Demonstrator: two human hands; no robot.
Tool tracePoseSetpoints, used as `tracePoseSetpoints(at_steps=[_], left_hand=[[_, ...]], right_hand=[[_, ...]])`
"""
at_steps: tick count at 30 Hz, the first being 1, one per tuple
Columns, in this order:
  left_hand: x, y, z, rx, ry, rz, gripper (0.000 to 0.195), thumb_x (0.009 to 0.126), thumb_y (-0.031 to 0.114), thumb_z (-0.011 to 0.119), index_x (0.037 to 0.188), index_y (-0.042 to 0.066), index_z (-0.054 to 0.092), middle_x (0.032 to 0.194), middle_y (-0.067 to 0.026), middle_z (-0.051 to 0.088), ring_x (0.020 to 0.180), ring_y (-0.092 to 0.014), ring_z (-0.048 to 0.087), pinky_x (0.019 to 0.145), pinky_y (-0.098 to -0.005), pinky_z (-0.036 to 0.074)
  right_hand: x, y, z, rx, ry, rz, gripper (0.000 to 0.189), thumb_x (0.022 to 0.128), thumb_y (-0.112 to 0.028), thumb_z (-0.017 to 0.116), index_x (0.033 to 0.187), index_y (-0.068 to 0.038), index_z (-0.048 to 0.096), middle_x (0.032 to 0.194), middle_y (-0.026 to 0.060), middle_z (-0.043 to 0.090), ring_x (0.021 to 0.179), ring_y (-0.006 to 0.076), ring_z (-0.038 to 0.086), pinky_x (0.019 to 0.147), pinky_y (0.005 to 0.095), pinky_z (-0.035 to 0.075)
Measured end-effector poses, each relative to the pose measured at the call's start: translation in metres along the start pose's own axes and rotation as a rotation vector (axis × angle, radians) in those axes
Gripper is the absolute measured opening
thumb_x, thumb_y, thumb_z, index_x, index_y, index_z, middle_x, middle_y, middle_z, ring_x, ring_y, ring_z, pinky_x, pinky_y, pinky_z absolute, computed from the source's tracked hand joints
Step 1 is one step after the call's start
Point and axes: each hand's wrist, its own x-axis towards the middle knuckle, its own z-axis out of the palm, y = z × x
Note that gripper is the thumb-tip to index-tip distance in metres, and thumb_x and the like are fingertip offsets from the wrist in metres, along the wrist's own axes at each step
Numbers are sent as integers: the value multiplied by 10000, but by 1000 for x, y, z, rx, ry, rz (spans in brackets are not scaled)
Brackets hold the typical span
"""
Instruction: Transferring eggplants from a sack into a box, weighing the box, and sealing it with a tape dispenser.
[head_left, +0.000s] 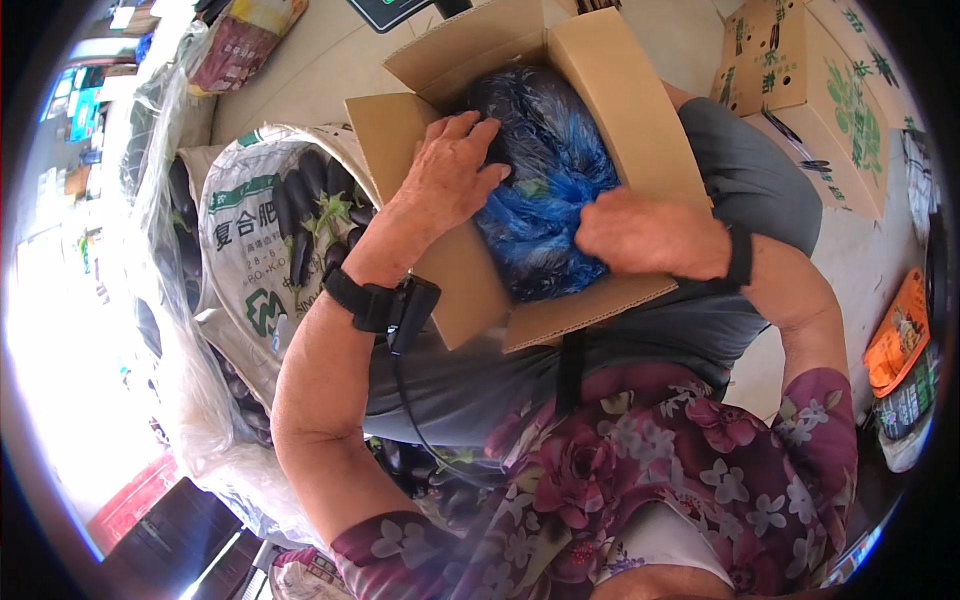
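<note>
An open cardboard box (634, 112) stands before me with its flaps folded out. Inside is a blue plastic bag (544, 217), bunched at its middle, with dark contents that I cannot make out clearly. My left hand (454, 169) reaches over the left flap and rests on the bag's left side, fingers apart. At the right of the bag, my right hand (637, 232) is curled into a fist on the gathered plastic and is slightly blurred. Something green shows faintly through the film near the bunched part.
Left of the box, eggplants (300, 195) lie in and around a white woven sack (240, 262). Clear plastic sheeting (180, 375) hangs along the left. Printed cartons (817, 112) stand at the upper right. A dark device (390, 9) sits beyond the box.
</note>
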Motion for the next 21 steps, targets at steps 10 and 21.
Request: tracePoseSetpoints(at_steps=[10, 21], left_hand=[[-7, -2, -2, -21, -12, 53, 546, 917, 261, 692, 1392, 48, 529, 1395, -232, 540, 1310, -415, 486, 1101, -472, 409], [-6, 7, -1, -35, -65, -10, 565, 882, 226, 716, 1363, 3, 520, 1365, -254, 547, 1261, -441, 515, 1079, -465, 427]], right_hand=[[19, 12, -24, 60, -362, 277, 128, 775, -84, 744, 818, 1, 658, 746, 211, 650, 770, 414, 653, 668, 486, 510], [12, 9, 24, 38, -438, 192, 131, 725, -79, 670, 808, 13, 711, 829, 210, 690, 833, 398, 682, 738, 478, 541]])
